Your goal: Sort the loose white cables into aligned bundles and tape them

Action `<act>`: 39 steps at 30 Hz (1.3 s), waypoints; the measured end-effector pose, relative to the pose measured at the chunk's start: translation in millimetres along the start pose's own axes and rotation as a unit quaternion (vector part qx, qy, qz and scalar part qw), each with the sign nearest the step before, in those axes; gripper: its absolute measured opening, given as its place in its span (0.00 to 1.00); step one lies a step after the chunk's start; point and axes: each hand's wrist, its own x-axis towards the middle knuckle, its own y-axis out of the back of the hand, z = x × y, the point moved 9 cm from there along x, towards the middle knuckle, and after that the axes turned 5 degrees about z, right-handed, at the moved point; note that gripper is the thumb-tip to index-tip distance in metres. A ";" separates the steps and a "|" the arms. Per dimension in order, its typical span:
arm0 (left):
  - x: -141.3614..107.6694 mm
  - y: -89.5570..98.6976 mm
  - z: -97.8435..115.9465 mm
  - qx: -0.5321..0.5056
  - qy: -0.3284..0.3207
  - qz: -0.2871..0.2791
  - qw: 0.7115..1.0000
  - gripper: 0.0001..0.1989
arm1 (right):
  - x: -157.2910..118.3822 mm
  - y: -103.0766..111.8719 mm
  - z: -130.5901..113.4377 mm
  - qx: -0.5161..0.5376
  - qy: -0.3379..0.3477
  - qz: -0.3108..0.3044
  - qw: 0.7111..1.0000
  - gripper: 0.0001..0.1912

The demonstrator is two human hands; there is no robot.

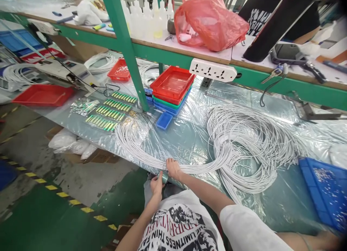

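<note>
Many white cables (199, 169) ran along the near edge of the table (184, 139) on my feed. I saw the left hand (156, 185) bent beside a greenish thing (164, 177), its hold unclear to me. Just right of it, the right hand (174, 169) curled over the cables; I couldn't tell how tightly. Broad coils (249, 128) lay to the right, green boards (110, 113) farther left, stacked trays (172, 85) beyond.

A red plastic bag (213, 23) sits on the upper shelf (165, 46), right of a group of squeeze bottles (146, 17); a white power strip (214, 70) is fixed along the green rail (169, 55) below it, and yellow-and-black tape (62, 194) crosses the floor (114, 198)
</note>
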 end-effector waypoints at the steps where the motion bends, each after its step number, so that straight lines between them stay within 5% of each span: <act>1: -2.8 0.5 -4.2 -0.019 0.023 0.002 1.000 0.25 | 0.2 -0.2 0.4 0.002 0.001 -0.003 1.000 0.18; 12: -14.2 3.9 -20.0 -0.146 0.137 0.015 0.980 0.19 | -5.3 -2.6 -3.5 0.012 0.019 -0.014 1.000 0.17; 39: -22.1 4.8 -16.7 -0.191 0.096 0.036 0.976 0.18 | -5.0 -6.1 9.3 0.092 0.068 -0.076 0.991 0.18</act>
